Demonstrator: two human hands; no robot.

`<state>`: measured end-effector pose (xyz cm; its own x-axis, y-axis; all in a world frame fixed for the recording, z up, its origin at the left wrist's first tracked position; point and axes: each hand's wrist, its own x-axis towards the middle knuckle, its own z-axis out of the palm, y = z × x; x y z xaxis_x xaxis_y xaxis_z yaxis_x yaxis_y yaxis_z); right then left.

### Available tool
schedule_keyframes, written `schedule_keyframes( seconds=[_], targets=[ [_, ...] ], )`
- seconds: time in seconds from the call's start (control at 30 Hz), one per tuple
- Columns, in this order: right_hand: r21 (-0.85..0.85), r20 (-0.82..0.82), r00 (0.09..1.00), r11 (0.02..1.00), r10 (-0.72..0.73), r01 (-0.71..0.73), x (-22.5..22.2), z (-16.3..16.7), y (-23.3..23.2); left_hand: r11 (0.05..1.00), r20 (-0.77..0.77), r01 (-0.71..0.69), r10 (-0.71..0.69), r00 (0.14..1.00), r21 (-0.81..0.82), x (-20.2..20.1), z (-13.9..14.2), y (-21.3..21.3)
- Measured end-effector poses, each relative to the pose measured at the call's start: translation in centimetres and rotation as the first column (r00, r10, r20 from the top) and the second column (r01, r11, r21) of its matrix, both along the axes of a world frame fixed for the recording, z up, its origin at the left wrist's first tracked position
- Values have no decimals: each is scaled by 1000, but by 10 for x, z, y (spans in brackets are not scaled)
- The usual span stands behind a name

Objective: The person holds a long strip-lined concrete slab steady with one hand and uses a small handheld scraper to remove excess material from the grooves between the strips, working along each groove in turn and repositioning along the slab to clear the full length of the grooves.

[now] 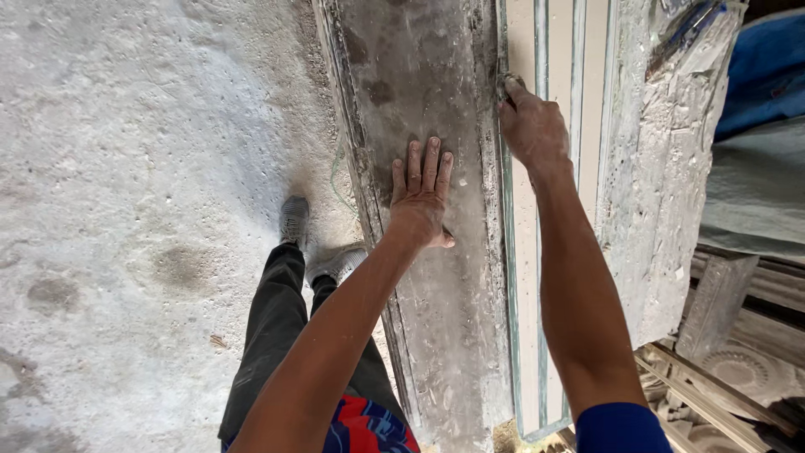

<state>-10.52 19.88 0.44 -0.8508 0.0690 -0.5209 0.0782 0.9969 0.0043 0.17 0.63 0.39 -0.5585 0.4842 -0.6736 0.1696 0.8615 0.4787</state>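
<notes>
My left hand (421, 193) lies flat, fingers together and spread forward, on a long grey plaster-crusted board (436, 75) that runs away from me. My right hand (530, 126) is closed around a small tool (508, 82) pressed at the board's right edge, where it meets a pale moulded strip (558, 50) with long grooves. Only the tip of the tool shows; I cannot tell what kind it is. Both forearms reach out over the board.
Dusty concrete floor (142, 168) fills the left, with my legs and grey shoes (295, 220) beside the board. A thick plaster-caked slab (662, 184) lies right of the strip. Blue sheeting (767, 67) and ornate cast pieces (738, 369) sit at the right edge.
</notes>
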Motion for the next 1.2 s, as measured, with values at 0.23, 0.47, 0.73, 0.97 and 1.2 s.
schedule_keyframes(
  seconds=[0.23,0.47,0.73,0.97,1.2],
  targets=[
    [75,79,995,996,-60,54,113,45,-8,1000,19,4,-4,1000,12,-9,6,-5],
    [46,-17,1000,999,20,-19,-12,-7,-16,1000,42,-6,7,999,-25,-9,-5,0],
    [143,358,934,988,-3,-52,204,37,22,1000,-8,-15,15,1000,-13,3,-4,9],
    [-196,22,695,678,-719,708,370,99,83,994,-45,35,-40,998,-99,5,-5,10],
    [-50,-64,892,894,-448,445,491,58,181,978,9,52,-51,999,-201,17,-16,14]
  ],
)
